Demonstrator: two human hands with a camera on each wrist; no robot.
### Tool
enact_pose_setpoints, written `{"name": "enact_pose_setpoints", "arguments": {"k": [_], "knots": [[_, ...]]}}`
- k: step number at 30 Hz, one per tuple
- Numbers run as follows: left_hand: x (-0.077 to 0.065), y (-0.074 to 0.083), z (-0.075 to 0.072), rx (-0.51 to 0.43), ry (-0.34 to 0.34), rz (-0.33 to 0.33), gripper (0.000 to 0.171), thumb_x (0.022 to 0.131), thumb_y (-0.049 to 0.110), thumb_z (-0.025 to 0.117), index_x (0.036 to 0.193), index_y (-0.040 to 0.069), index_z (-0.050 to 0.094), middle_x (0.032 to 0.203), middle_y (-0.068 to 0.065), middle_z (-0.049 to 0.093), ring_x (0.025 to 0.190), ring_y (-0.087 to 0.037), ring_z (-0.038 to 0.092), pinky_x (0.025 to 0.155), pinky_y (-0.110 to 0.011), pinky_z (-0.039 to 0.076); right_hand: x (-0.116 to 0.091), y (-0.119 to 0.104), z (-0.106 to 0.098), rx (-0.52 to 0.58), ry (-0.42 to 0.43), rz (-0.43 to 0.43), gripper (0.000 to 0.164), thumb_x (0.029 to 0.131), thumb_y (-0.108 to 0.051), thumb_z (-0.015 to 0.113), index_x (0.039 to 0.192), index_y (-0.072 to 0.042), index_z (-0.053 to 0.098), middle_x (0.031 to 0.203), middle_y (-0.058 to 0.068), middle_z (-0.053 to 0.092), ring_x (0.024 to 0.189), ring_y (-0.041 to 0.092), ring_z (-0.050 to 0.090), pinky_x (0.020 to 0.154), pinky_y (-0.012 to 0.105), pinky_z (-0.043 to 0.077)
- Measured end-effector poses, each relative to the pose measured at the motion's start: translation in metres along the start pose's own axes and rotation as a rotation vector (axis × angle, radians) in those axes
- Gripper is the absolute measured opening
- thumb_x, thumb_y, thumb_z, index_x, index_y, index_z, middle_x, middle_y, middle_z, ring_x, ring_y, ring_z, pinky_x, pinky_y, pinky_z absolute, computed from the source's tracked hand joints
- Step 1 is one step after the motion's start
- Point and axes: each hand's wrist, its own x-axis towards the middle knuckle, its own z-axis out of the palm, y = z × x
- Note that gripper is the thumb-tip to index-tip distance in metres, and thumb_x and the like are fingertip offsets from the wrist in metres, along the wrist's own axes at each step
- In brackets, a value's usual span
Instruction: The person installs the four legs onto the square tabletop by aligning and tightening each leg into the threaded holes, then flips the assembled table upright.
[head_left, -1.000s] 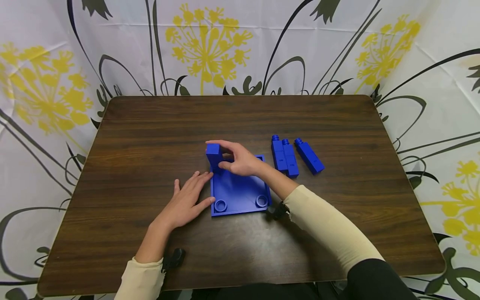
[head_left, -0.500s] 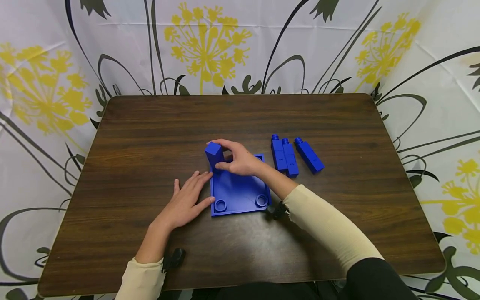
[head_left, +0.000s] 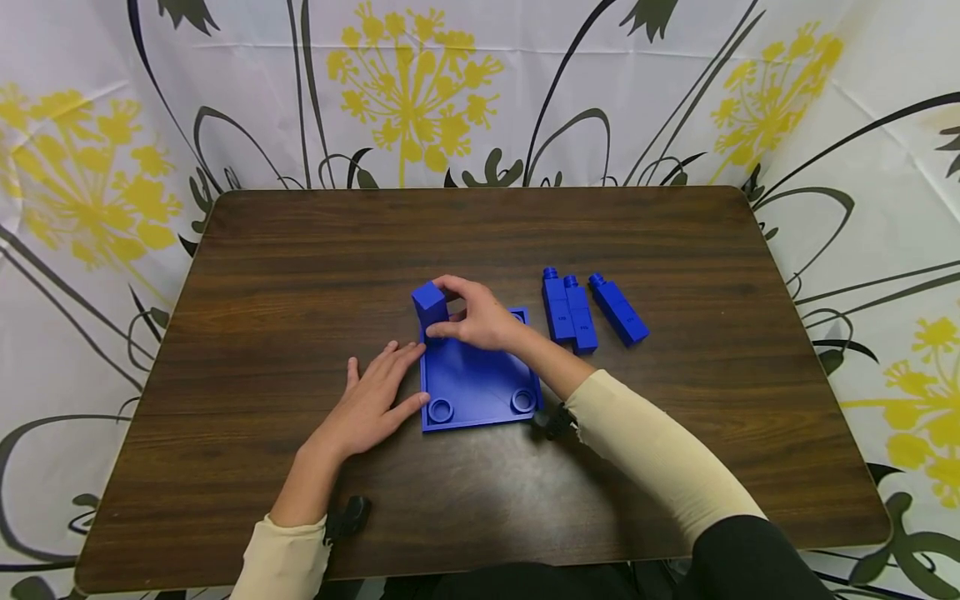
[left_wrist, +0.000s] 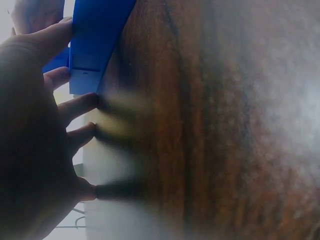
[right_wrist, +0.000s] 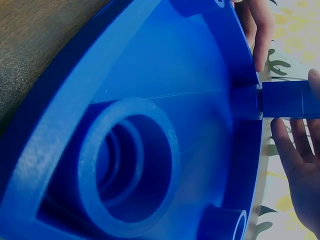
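Note:
A shallow, rimmed blue tabletop (head_left: 480, 379) lies underside up on the table, with round sockets in its corners. My right hand (head_left: 477, 317) grips a square blue table leg (head_left: 430, 304) between thumb and fingers. That leg stands upright over the far left corner; in the right wrist view, a narrow neck shows where the leg (right_wrist: 285, 99) meets its socket (right_wrist: 248, 102). How deep it sits I cannot tell. My left hand (head_left: 367, 408) lies with fingers spread, thumb and fingertips touching the tabletop's left rim.
Several more blue legs lie to the right of the tabletop: a touching pair (head_left: 570, 312) and one tilted leg (head_left: 618, 311). Two near sockets show, left (head_left: 440, 410) and right (head_left: 522, 402). A flowered curtain (head_left: 450, 92) hangs behind the brown wooden table (head_left: 285, 258).
The leg in my right hand has turned about its upright axis. My right fingertips have slid around it toward the right. The left hand and tabletop have stayed put.

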Motion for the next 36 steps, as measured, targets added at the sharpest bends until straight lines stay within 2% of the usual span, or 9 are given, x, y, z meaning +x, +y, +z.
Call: {"name": "enact_pose_setpoints", "arguments": {"k": [15, 22, 30, 32, 36], "knots": [[0.0014, -0.0005, 0.0009, 0.002, 0.008, 0.006, 0.071, 0.097, 0.058, 0.048, 0.157, 0.031, 0.021, 0.16, -0.006, 0.026, 0.149, -0.032, 0.006, 0.101, -0.076, -0.005, 0.0001, 0.0029, 0.0032, 0.016, 0.043, -0.022, 0.047, 0.08, -0.008, 0.082, 0.121, -0.003, 0.059, 0.111, 0.009, 0.061, 0.106, 0.019, 0.057, 0.082, 0.034, 0.054], [0.0009, -0.0003, 0.0008, 0.007, 0.004, 0.002, 0.071, 0.097, 0.056, 0.049, 0.157, 0.031, 0.02, 0.16, -0.006, 0.026, 0.149, -0.032, 0.006, 0.101, -0.076, -0.005, -0.0007, 0.0044, 0.0049, 0.001, 0.055, -0.015, 0.049, 0.08, -0.01, 0.082, 0.123, -0.004, 0.059, 0.111, 0.008, 0.061, 0.105, 0.019, 0.057, 0.08, 0.03, 0.054], [0.0015, -0.0003, 0.0007, -0.002, 0.0, 0.005, 0.071, 0.097, 0.058, 0.047, 0.157, 0.031, 0.019, 0.16, -0.006, 0.025, 0.149, -0.032, 0.006, 0.101, -0.076, -0.006, -0.0006, 0.0047, 0.0026, -0.048, 0.037, -0.022, 0.053, 0.081, -0.012, 0.082, 0.128, -0.005, 0.057, 0.11, 0.007, 0.059, 0.102, 0.018, 0.056, 0.079, 0.031, 0.053], [0.0011, 0.0001, 0.0005, 0.0, -0.002, 0.001, 0.071, 0.097, 0.059, 0.046, 0.157, 0.032, 0.019, 0.16, -0.005, 0.025, 0.149, -0.032, 0.006, 0.102, -0.076, -0.006, -0.0003, 0.0047, 0.0014, -0.061, 0.026, -0.031, 0.055, 0.081, -0.013, 0.082, 0.13, -0.006, 0.057, 0.112, 0.007, 0.059, 0.102, 0.017, 0.056, 0.081, 0.031, 0.053], [0.0009, 0.0004, 0.0001, 0.003, -0.002, -0.003, 0.071, 0.097, 0.058, 0.047, 0.157, 0.031, 0.02, 0.16, -0.006, 0.025, 0.149, -0.032, 0.006, 0.102, -0.076, -0.006, 0.0, 0.0048, 0.0, -0.038, -0.014, -0.058, 0.061, 0.081, -0.011, 0.08, 0.136, -0.007, 0.053, 0.123, 0.008, 0.057, 0.111, 0.019, 0.054, 0.091, 0.038, 0.05]]}}
